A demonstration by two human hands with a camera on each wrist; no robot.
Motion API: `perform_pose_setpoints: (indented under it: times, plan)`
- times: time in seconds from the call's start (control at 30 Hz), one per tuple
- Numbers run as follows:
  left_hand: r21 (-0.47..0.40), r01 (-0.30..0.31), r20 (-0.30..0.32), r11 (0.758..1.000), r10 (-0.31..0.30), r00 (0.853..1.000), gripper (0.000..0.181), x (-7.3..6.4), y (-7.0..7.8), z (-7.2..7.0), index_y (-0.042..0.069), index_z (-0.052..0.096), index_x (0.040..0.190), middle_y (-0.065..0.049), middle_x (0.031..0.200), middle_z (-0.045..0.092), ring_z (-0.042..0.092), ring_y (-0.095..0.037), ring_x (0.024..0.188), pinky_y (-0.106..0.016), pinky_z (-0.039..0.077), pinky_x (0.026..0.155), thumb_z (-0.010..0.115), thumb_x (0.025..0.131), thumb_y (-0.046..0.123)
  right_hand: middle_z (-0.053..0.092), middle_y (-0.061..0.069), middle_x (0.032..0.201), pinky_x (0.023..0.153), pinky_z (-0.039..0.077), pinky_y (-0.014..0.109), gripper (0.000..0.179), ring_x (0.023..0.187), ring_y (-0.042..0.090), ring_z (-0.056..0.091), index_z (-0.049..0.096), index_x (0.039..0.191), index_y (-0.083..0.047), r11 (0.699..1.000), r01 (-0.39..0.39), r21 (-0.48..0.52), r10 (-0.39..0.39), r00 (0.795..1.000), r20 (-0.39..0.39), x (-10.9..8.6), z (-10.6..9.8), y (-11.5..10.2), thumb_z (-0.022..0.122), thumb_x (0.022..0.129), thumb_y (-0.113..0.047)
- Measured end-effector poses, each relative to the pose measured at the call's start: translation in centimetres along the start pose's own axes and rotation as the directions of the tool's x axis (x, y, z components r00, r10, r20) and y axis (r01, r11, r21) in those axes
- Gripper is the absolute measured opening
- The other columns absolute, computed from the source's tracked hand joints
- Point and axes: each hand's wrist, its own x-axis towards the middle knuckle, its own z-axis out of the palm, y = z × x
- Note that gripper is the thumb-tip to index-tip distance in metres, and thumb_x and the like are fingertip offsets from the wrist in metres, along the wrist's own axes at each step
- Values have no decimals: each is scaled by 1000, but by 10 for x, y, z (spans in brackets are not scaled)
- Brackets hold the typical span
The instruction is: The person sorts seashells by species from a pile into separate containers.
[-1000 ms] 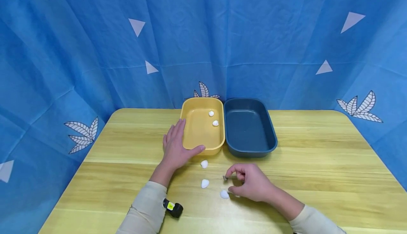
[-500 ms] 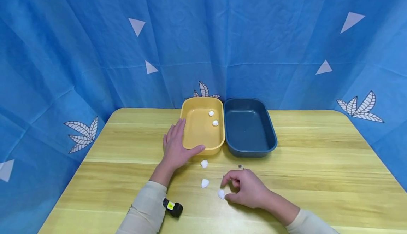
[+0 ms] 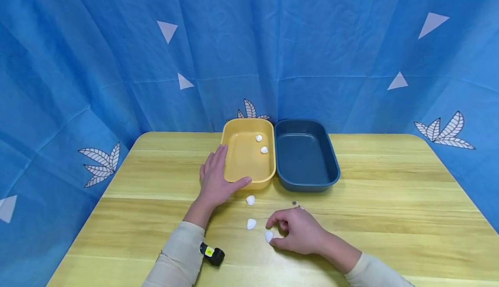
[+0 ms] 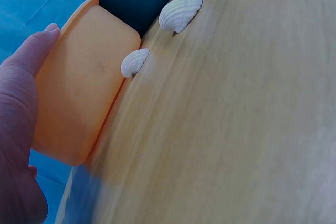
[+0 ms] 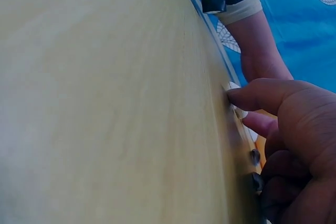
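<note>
My left hand (image 3: pixel 215 183) rests spread on the yellow bin (image 3: pixel 249 184), fingers along its left side and thumb at the near rim. My right hand (image 3: pixel 302 231) is low over the table, with thumb and forefinger curled at opposite sides of a white seashell (image 3: pixel 269 236). In the right wrist view that seashell (image 5: pixel 240 113) shows between the two fingertips, partly covered. Two more white shells lie on the table: one shell (image 3: pixel 251 200) just in front of the yellow bin, another shell (image 3: pixel 251 224) nearer me. Inside the bin are two small white shells (image 3: pixel 264 150).
A dark blue bin (image 3: pixel 308 188) stands against the yellow bin's right side. Small dark pieces (image 3: pixel 294 203) lie beyond my right hand, partly hidden by it. A blue curtain (image 3: pixel 331 53) hangs behind the wooden table (image 3: pixel 390 191). A black wrist device (image 3: pixel 213 255) sits on my left sleeve.
My right hand has shifted left and toward me, and the white seashell at its thumb has slid left. Dark pieces behind the hand have come into view. My left hand stays put.
</note>
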Motion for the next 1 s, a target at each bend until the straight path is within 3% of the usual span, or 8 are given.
perform_pose_setpoints:
  times: [0.47,0.73,0.8,0.97,1.0]
  plan:
    - [0,2,3,1000,-2,1000,118,0,1,-1,21,16,161,0,166,14,10,-33,148,-62,4,113,66,72,80,41,-20,57,66,41,27,19,52,-3,37,68,83,-31,998,-59,-32,59,998,1,-1,3,-1,85,76,-28]
    - [10,1,8,1000,-1,1000,118,0,2,-2,20,17,161,-1,166,15,11,-35,148,-63,4,112,67,73,79,37,-19,55,59,38,25,19,51,-2,34,69,82,-29,998,-57,21,58,998,-27,-2,0,-3,86,74,-24]
    - [12,0,7,1000,0,1000,118,0,2,-2,20,17,161,-1,166,14,11,-35,148,-63,4,112,67,73,79,36,-19,55,70,45,27,20,51,-2,34,69,81,-29,998,-52,41,53,998,-40,-2,-2,-4,86,74,-22]
    - [9,-9,2,1000,9,1000,117,-1,2,-3,19,17,161,-1,166,15,12,-36,148,-64,5,112,67,73,78,34,-18,57,71,46,28,23,53,-2,33,68,82,-26,993,-16,119,25,997,-75,-1,-10,-9,87,73,-16]
    - [9,-7,4,1000,7,1000,117,-1,2,-3,19,17,161,-1,166,14,12,-36,148,-63,5,112,67,73,78,34,-17,57,63,44,26,22,53,-1,33,68,83,-25,990,-10,139,21,997,-77,-1,-12,-10,86,74,-15]
